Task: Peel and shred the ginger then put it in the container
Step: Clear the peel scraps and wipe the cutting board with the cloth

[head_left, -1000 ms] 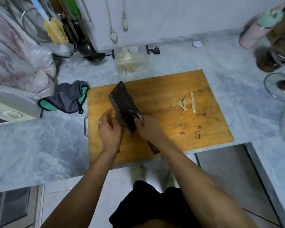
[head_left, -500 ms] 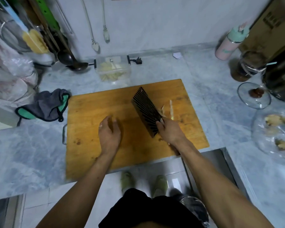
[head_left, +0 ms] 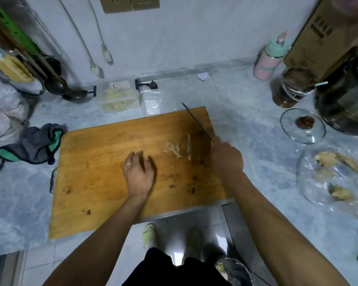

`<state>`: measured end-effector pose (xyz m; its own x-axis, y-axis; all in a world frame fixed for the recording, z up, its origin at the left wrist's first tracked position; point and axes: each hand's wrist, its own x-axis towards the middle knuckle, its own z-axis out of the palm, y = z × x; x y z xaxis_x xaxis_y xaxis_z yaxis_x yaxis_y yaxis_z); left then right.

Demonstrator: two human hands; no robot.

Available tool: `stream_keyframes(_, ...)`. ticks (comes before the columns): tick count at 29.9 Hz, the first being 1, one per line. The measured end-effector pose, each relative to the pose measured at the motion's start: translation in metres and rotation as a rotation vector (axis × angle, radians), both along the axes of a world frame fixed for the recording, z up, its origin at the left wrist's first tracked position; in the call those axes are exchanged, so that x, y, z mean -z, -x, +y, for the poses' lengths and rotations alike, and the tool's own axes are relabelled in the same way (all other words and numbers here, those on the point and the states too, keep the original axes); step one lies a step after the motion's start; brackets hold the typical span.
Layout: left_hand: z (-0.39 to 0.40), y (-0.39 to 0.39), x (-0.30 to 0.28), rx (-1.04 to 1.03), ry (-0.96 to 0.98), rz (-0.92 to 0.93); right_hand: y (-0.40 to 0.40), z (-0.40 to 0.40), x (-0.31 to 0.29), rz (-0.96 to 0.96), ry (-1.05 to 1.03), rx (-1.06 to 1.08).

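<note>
A wooden cutting board (head_left: 103,162) lies on the marble counter. Pale ginger strips (head_left: 175,150) and one longer ginger stick (head_left: 189,147) lie on its right half. My right hand (head_left: 225,159) grips the handle of a cleaver (head_left: 196,121), whose blade stands edge-on at the board's right side, just right of the ginger. My left hand (head_left: 139,172) hovers over the middle of the board with loosely curled fingers, holding nothing, left of the strips. A clear container (head_left: 118,98) with shredded ginger inside stands beyond the board's far edge.
A grey-green cloth (head_left: 32,144) lies left of the board. A ladle (head_left: 68,91) and hanging utensils are at the back left. At right stand a pink bottle (head_left: 270,58), a jar (head_left: 291,88), a glass lid (head_left: 303,125) and a clear bag with ginger pieces (head_left: 335,176).
My right hand carried the cleaver from the board's middle to its right side and turned the blade edge-on. My left hand came off the blade and now hangs free.
</note>
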<state>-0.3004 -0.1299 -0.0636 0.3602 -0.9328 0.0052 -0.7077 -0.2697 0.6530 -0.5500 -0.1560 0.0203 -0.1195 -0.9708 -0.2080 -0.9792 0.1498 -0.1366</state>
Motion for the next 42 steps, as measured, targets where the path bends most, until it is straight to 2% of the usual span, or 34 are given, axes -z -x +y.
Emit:
stream_keyframes(10,0.015,0.015,0.003,-0.126,-0.033,-0.022,-0.049,0.06,0.007,-0.127,-0.054,-0.316)
stream_keyframes(14,0.017,0.014,0.001,-0.147,-0.029,-0.004,-0.029,0.046,0.005,-0.166,-0.001,-0.235)
stream_keyframes(19,0.024,0.002,0.003,-0.163,-0.043,-0.073,-0.001,0.027,0.008,-0.139,0.025,-0.037)
stream_keyframes(23,0.023,0.009,0.007,-0.127,-0.078,-0.133,-0.025,0.057,0.006,-0.137,-0.004,-0.084)
stream_keyframes(28,0.024,0.026,0.009,-0.016,-0.063,-0.104,-0.061,0.087,0.002,-0.177,-0.061,-0.233)
stream_keyframes(33,0.028,0.019,0.004,-0.031,-0.037,-0.018,-0.033,0.078,-0.008,-0.309,-0.01,0.045)
stream_keyframes(36,0.026,0.007,0.003,-0.001,-0.049,-0.049,-0.018,0.079,-0.007,-0.272,-0.03,0.192)
stream_keyframes(42,0.022,-0.001,0.005,0.037,-0.083,-0.096,-0.056,0.105,0.003,-0.231,-0.056,0.08)
